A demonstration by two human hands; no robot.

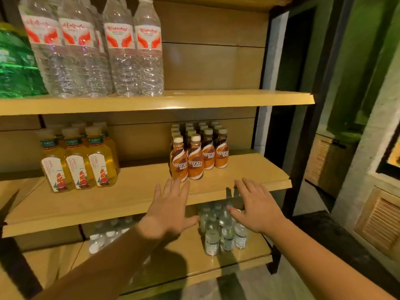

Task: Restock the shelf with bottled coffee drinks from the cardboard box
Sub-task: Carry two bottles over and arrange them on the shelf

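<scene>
Coffee bottles (199,152) stood on the middle shelf (134,191), right of centre, in four rows running front to back. The two left rows reached nearer the front edge than the two right rows, so the block's face was stepped. Caps at the rear were dim; count not reliable.

Left hand (168,211) hovered just below the front-left bottle, fingers spread, holding nothing. Right hand (257,208) was at the shelf edge, right of the block, also splayed and empty. No box in view.

Judgement: step in hand looked like squaring up the block, or pulling away from it. To do it well: bring palms in against both sides, press low on the bodies not the caps, since tall narrow bottles tip easily. Fill the short right rows next, labels facing out.

Nearby: yellow tea bottles (80,163) on the same shelf, well apart to the left; water bottles (97,50) on the shelf above; small clear bottles (220,232) below.
</scene>
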